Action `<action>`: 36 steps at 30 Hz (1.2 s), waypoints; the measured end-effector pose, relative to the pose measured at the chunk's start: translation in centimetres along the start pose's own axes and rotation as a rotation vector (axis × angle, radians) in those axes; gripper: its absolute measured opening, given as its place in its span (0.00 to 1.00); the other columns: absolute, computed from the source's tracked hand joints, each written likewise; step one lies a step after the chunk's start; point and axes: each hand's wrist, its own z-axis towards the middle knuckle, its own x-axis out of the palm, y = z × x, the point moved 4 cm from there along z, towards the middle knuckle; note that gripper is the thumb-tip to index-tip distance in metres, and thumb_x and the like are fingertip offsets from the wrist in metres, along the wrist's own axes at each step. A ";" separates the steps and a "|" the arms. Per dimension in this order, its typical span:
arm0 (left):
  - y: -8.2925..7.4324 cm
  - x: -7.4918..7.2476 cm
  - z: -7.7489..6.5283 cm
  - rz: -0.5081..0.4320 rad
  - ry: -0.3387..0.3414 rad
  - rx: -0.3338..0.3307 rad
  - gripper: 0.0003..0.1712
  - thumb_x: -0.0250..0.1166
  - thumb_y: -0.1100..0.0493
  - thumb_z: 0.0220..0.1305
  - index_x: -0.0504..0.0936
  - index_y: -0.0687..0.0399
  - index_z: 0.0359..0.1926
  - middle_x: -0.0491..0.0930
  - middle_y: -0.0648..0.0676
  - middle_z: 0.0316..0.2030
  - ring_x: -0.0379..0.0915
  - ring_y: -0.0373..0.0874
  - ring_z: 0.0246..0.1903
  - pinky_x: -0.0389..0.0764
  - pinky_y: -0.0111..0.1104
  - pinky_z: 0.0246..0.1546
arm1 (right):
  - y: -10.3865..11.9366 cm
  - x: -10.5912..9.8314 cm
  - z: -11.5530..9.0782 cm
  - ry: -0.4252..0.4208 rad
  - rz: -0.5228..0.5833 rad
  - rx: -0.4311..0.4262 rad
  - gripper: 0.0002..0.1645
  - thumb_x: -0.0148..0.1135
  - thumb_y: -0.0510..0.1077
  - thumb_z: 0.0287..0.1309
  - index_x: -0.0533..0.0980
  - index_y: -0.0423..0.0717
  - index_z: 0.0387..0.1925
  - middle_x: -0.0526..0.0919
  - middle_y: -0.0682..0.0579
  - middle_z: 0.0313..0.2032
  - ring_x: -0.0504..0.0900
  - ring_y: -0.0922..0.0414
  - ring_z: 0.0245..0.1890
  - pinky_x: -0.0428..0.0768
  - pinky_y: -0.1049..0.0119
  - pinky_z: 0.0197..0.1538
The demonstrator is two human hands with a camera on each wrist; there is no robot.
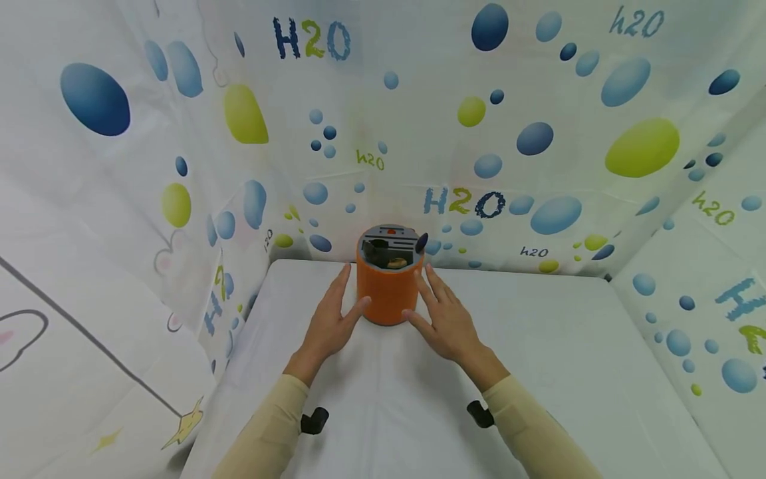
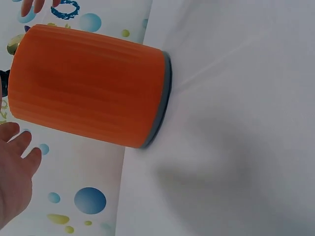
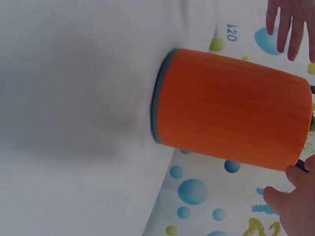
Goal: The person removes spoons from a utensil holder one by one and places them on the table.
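An orange cylindrical container (image 1: 387, 296) with a dark grey base stands upright at the back of the white table. Its top is open. Inside I see black items (image 1: 375, 251) and a small tan-gold item (image 1: 397, 263), and a dark oval piece (image 1: 421, 242) sticks up at the right rim. My left hand (image 1: 330, 322) is held beside the container's left side, fingers extended, thumb toward it. On the other side my right hand (image 1: 447, 324) mirrors it, fingers spread, its fingertips overlapping the container's edge in the head view. Neither hand grips anything.
A white cloth covers the table (image 1: 568, 372). Behind the container hangs a white curtain (image 1: 413, 126) printed with blue and green bubbles, and more printed cloth closes off both sides. Small black devices (image 1: 314, 420) sit on both wrists.
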 end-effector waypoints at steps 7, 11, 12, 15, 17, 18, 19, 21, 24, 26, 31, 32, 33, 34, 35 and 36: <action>-0.1 -0.2 0.9 -0.081 -0.048 0.031 0.46 0.58 0.37 0.76 0.48 0.41 0.84 0.55 0.50 0.82 0.57 0.51 0.79 0.61 0.56 0.77 | 0.1 -0.1 0.5 -0.019 0.137 0.032 0.50 0.49 0.71 0.73 0.43 0.61 0.85 0.44 0.51 0.85 0.56 0.46 0.82 0.74 0.34 0.68; 0.1 -0.3 1.5 -0.092 -0.063 0.041 0.47 0.57 0.34 0.76 0.50 0.45 0.84 0.54 0.50 0.82 0.53 0.51 0.80 0.58 0.55 0.79 | 0.3 -0.2 1.0 -0.044 0.179 0.022 0.49 0.49 0.70 0.74 0.46 0.58 0.85 0.44 0.52 0.85 0.56 0.45 0.81 0.74 0.32 0.66; 0.1 -0.3 1.6 -0.097 -0.065 0.042 0.47 0.56 0.34 0.76 0.50 0.45 0.84 0.54 0.50 0.82 0.51 0.51 0.81 0.57 0.55 0.79 | 0.4 -0.2 1.1 -0.051 0.191 0.020 0.48 0.49 0.69 0.75 0.46 0.58 0.85 0.44 0.52 0.85 0.56 0.45 0.81 0.74 0.31 0.66; 0.1 -0.1 2.1 -0.112 -0.063 0.039 0.48 0.56 0.33 0.75 0.49 0.45 0.84 0.52 0.50 0.82 0.49 0.51 0.81 0.55 0.56 0.79 | 0.4 -0.2 1.3 -0.060 0.227 0.028 0.47 0.49 0.68 0.75 0.46 0.59 0.85 0.43 0.53 0.85 0.56 0.45 0.81 0.74 0.29 0.65; 0.1 0.0 2.4 -0.123 -0.060 0.027 0.49 0.56 0.31 0.74 0.49 0.44 0.84 0.52 0.50 0.82 0.49 0.52 0.82 0.56 0.57 0.79 | 0.4 -0.2 1.4 -0.064 0.249 0.041 0.47 0.48 0.68 0.75 0.45 0.59 0.85 0.43 0.55 0.85 0.54 0.45 0.82 0.71 0.29 0.67; 0.0 0.1 2.6 -0.125 -0.057 0.018 0.49 0.56 0.30 0.74 0.49 0.43 0.84 0.52 0.49 0.83 0.49 0.52 0.82 0.56 0.58 0.79 | 0.3 -0.2 1.5 -0.066 0.257 0.051 0.47 0.48 0.68 0.75 0.45 0.59 0.85 0.43 0.55 0.85 0.54 0.45 0.82 0.70 0.29 0.68; 0.0 0.1 2.8 -0.126 -0.056 0.008 0.50 0.56 0.29 0.73 0.49 0.42 0.84 0.52 0.49 0.83 0.49 0.51 0.82 0.56 0.58 0.78 | 0.3 -0.3 1.5 -0.070 0.269 0.058 0.47 0.48 0.68 0.76 0.45 0.59 0.85 0.43 0.55 0.84 0.53 0.45 0.82 0.68 0.29 0.70; -0.1 0.2 3.3 -0.127 -0.053 -0.007 0.51 0.57 0.28 0.71 0.48 0.40 0.84 0.52 0.48 0.83 0.48 0.52 0.82 0.56 0.60 0.78 | 0.2 -0.3 1.7 -0.077 0.284 0.074 0.47 0.47 0.68 0.76 0.46 0.58 0.85 0.44 0.56 0.84 0.52 0.45 0.82 0.64 0.30 0.73; -0.3 0.5 4.1 -0.128 -0.051 -0.017 0.52 0.58 0.27 0.70 0.47 0.38 0.84 0.51 0.48 0.83 0.48 0.52 0.82 0.56 0.61 0.78 | 0.1 -0.4 1.9 -0.090 0.296 0.095 0.47 0.47 0.68 0.76 0.46 0.56 0.85 0.44 0.55 0.84 0.51 0.46 0.83 0.60 0.31 0.75; -0.4 0.6 4.5 -0.134 -0.050 -0.013 0.53 0.58 0.26 0.69 0.47 0.37 0.84 0.51 0.48 0.83 0.48 0.52 0.82 0.56 0.61 0.77 | 0.0 -0.5 2.0 -0.096 0.299 0.103 0.46 0.46 0.68 0.76 0.46 0.57 0.85 0.45 0.55 0.84 0.51 0.46 0.83 0.59 0.31 0.76; -0.5 1.0 5.4 -0.148 -0.036 -0.026 0.55 0.60 0.24 0.66 0.46 0.33 0.84 0.52 0.47 0.82 0.50 0.53 0.81 0.56 0.64 0.76 | -0.2 -0.6 2.2 -0.118 0.316 0.104 0.46 0.46 0.68 0.77 0.47 0.57 0.85 0.45 0.55 0.84 0.52 0.44 0.82 0.59 0.28 0.75; -0.5 1.1 5.6 -0.149 -0.034 -0.030 0.56 0.60 0.24 0.65 0.46 0.33 0.84 0.53 0.47 0.82 0.50 0.53 0.81 0.56 0.64 0.76 | -0.2 -0.7 2.3 -0.122 0.320 0.105 0.46 0.46 0.68 0.76 0.47 0.57 0.84 0.45 0.55 0.84 0.52 0.44 0.82 0.59 0.28 0.75; -0.4 1.2 5.7 -0.153 -0.032 -0.031 0.56 0.61 0.24 0.65 0.46 0.32 0.84 0.53 0.47 0.82 0.51 0.53 0.81 0.56 0.64 0.76 | -0.2 -0.7 2.3 -0.125 0.324 0.103 0.46 0.46 0.68 0.77 0.48 0.57 0.84 0.45 0.55 0.84 0.52 0.44 0.82 0.58 0.28 0.75; -0.4 1.2 5.8 -0.157 -0.031 -0.028 0.56 0.61 0.25 0.66 0.45 0.33 0.84 0.53 0.48 0.82 0.51 0.54 0.80 0.56 0.64 0.76 | -0.3 -0.7 2.3 -0.126 0.326 0.105 0.46 0.46 0.68 0.76 0.47 0.58 0.84 0.45 0.56 0.84 0.51 0.45 0.83 0.58 0.29 0.75; -0.4 1.2 5.9 -0.159 -0.030 -0.022 0.56 0.61 0.25 0.66 0.45 0.33 0.84 0.53 0.48 0.82 0.51 0.54 0.80 0.56 0.64 0.76 | -0.3 -0.8 2.4 -0.127 0.329 0.107 0.46 0.46 0.69 0.76 0.46 0.59 0.85 0.44 0.57 0.84 0.51 0.46 0.83 0.58 0.29 0.76; -0.3 1.3 6.0 -0.159 -0.028 -0.017 0.56 0.62 0.26 0.66 0.44 0.33 0.84 0.53 0.48 0.82 0.51 0.54 0.80 0.56 0.64 0.76 | -0.3 -0.8 2.4 -0.127 0.332 0.106 0.45 0.46 0.68 0.77 0.46 0.60 0.85 0.44 0.57 0.84 0.50 0.46 0.83 0.57 0.30 0.76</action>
